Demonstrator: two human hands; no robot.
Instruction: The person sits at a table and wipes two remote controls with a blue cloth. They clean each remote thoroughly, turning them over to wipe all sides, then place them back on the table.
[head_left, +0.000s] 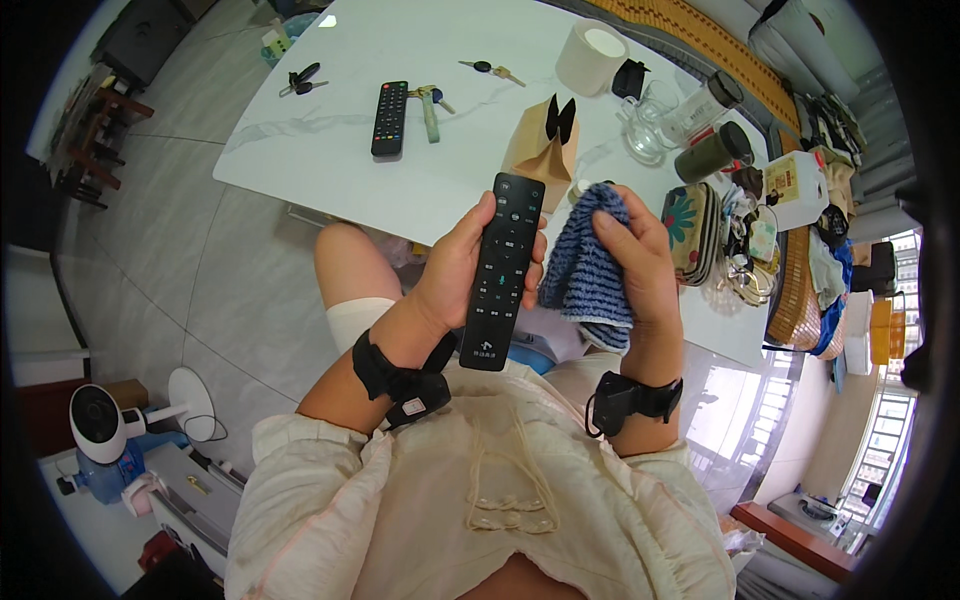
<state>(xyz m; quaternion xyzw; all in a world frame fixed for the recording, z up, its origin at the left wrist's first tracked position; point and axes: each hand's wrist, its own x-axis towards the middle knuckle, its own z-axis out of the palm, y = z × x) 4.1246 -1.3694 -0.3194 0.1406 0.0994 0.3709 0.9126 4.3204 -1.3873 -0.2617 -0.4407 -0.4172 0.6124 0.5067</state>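
Observation:
My left hand (455, 271) grips a long black remote control (504, 274), its button side turned up towards me. The thumb lies along the remote's left edge, and fingertips show at its right edge. In my right hand (637, 251) hangs a blue striped cloth (589, 274) with a white border, pinched near its top between thumb and fingers. Cloth and remote are apart, side by side above my lap. Just beyond them a brown paper bag (544, 150) stands on the white marbled table (300, 150).
On the table lie another remote (390, 118) and keys (433, 109), (493, 70), (302, 79). A paper roll (592, 57), a glass pitcher (643, 127), jars (714, 152), a striped pouch (690, 234) and a white jug (795, 187) crowd the right side. A white fan-like device (97, 422) stands at lower left.

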